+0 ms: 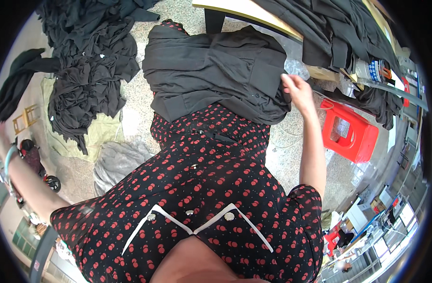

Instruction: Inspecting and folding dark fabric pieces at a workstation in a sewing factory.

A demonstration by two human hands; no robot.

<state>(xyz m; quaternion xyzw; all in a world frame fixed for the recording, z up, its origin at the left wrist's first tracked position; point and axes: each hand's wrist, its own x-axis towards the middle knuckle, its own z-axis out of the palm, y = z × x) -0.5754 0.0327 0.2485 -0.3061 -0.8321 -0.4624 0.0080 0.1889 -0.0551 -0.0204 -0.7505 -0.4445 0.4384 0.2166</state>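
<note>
A dark grey garment (216, 70) with a buttoned edge lies spread across my lap. At its right edge is my right hand (298, 92), thumb and fingers closed on the cloth. My left arm reaches out to the far left, where my left hand (0, 141) is smeared by motion, so its fingers cannot be made out. Just beyond that hand, a black piece of cloth (20, 82) stretches toward a heap of dark garments (86, 85). Whether the left hand touches this cloth is unclear.
The heap lies partly on a pale green sheet (60, 141) on the floor, near a grey cloth (119, 162). A table (253, 16) piled with dark garments (329, 28) stands ahead to the right. Right of my knees is a red plastic stool (362, 141).
</note>
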